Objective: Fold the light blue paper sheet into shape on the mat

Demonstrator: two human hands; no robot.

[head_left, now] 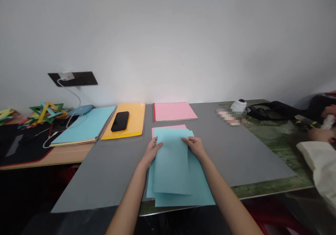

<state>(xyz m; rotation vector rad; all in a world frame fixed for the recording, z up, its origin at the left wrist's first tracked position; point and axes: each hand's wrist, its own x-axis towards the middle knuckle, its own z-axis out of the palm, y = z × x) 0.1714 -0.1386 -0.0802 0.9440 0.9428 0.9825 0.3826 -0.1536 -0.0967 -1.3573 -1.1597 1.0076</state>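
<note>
My left hand (151,152) and my right hand (195,146) pinch the far corners of a light blue sheet of paper (172,166), which lies on more light blue sheets (199,189) on the grey mat (110,172). A pink sheet (168,126) pokes out from under the far edge of the blue pile. Both hands rest at the top of the top sheet, fingers curled over its edge.
Beyond lie a pink paper stack (173,111), a yellow stack (133,125) with a black phone (120,121) on it, and a blue stack (86,126). Folded paper stars (47,112) sit far left. Another person's hand (321,134) and a black bag (278,109) are at right.
</note>
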